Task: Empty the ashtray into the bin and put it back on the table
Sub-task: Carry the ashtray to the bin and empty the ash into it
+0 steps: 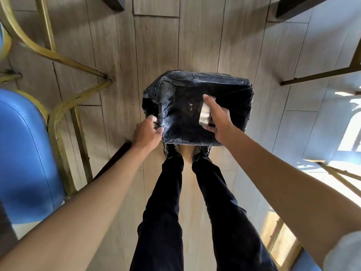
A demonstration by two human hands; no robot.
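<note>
A bin [197,79] lined with a black plastic bag stands on the wooden floor just in front of my feet. My left hand [146,132] grips the bag at the bin's near left rim. My right hand [218,117] holds a shiny metal ashtray [205,114] tipped on its side over the bin's opening, on the right half. A few pale scraps [190,106] lie in the dark bottom of the bag. The table is not in view.
A blue padded chair [25,153] with a gold metal frame [64,106] stands close on the left. More gold chair legs [320,74] cross the floor at the right. Dark furniture legs [114,2] show at the top edge. My dark-trousered legs [172,212] fill the lower middle.
</note>
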